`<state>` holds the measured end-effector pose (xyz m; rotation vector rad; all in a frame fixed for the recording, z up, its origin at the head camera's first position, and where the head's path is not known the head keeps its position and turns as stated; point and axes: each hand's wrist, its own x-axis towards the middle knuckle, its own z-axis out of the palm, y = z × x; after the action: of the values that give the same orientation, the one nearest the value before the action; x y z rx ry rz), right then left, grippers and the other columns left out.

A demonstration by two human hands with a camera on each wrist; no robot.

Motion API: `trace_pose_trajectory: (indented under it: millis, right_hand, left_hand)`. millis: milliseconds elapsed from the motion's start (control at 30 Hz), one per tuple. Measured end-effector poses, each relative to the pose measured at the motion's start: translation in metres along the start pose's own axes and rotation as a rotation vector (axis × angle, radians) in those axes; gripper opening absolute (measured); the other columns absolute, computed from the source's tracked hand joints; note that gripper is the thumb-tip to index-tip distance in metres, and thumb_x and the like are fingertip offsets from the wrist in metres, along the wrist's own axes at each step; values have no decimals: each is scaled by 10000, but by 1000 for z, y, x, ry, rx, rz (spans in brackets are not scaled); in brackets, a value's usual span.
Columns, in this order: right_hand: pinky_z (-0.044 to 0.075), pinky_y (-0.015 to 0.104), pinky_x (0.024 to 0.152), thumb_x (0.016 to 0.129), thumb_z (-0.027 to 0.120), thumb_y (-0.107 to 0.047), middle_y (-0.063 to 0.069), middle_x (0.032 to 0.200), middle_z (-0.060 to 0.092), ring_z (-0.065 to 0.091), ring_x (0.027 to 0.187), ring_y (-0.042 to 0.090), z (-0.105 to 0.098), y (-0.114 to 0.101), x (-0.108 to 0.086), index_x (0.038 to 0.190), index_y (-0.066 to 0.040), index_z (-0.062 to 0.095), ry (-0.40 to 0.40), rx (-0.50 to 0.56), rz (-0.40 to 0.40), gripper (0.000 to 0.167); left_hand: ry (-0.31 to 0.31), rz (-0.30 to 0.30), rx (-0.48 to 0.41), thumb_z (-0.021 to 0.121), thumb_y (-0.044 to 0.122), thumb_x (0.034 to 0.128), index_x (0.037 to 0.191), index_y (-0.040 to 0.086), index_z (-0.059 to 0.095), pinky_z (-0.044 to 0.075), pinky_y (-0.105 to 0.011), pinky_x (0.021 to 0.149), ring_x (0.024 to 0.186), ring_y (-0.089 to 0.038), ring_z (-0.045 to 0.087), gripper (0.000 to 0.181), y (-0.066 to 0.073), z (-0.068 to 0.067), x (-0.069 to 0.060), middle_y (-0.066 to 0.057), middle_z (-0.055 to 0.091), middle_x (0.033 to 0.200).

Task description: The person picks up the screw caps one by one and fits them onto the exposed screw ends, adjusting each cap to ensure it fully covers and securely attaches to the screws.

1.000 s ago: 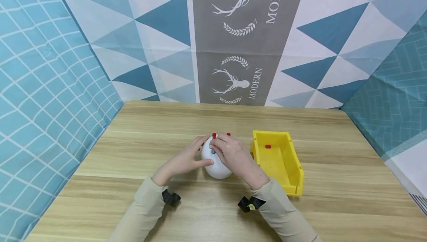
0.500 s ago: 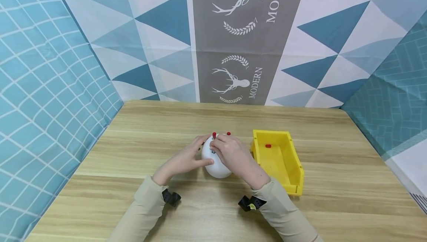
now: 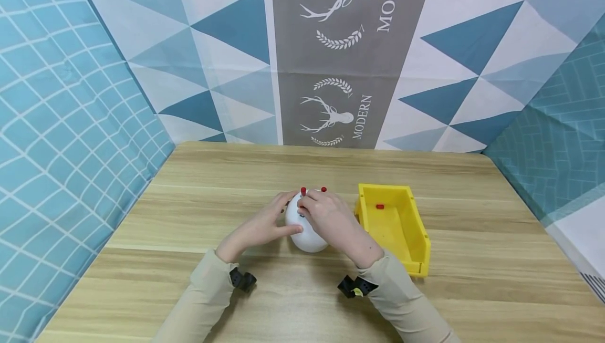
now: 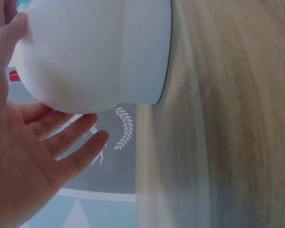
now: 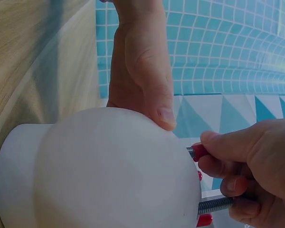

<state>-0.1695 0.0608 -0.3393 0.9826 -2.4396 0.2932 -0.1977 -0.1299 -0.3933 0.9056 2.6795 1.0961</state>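
Note:
A white rounded body (image 3: 308,239) stands on the table with red-tipped metal rods on its top. My left hand (image 3: 261,226) holds its left side, thumb at the front and fingers behind; in the left wrist view that hand (image 4: 28,159) has its fingertips along the white surface (image 4: 80,52). Over the top, my right hand (image 3: 334,223) pinches a small red cap. The right wrist view shows this red cap (image 5: 199,152) on a threaded rod, between thumb and finger of the right hand (image 5: 270,161). Its other fingers lie by a second threaded rod (image 5: 214,205), whose end they hide.
To the right of the white body is a yellow bin (image 3: 419,227), with one small red piece (image 3: 380,207) inside near its far end. Wooden tabletop (image 3: 189,185) surrounds both. Patterned cloth (image 3: 236,70) hangs behind the far edge.
The right fingertips have shifted slightly on top of the white body, and less grey metal shows beneath them. My left hand keeps its place.

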Motion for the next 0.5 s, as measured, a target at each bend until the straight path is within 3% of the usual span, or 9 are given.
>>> trace_pose_trajectory:
  millis: [200, 500]
  right_hand:
    - [506, 271, 604, 838, 659, -212, -9, 848, 617, 578, 686, 144, 0, -1, 1, 890, -110, 680, -13, -12, 7, 116]
    - [517, 284, 682, 832, 664, -191, -1, 850, 615, 576, 758, 156, 1, 2, 0, 875, -110, 665, 23, -2, -18, 92]
  left_hand:
    - [2, -4, -1, 612, 533, 788, 1438, 148, 244, 369, -446, 1003, 1278, -200, 362, 841, 0, -2, -1, -41, 325, 1420]
    - [8, 5, -1, 607, 550, 782, 1431, 201, 257, 366, -422, 1009, 1278, -167, 355, 815, 0, -1, 0, 12, 340, 1401]
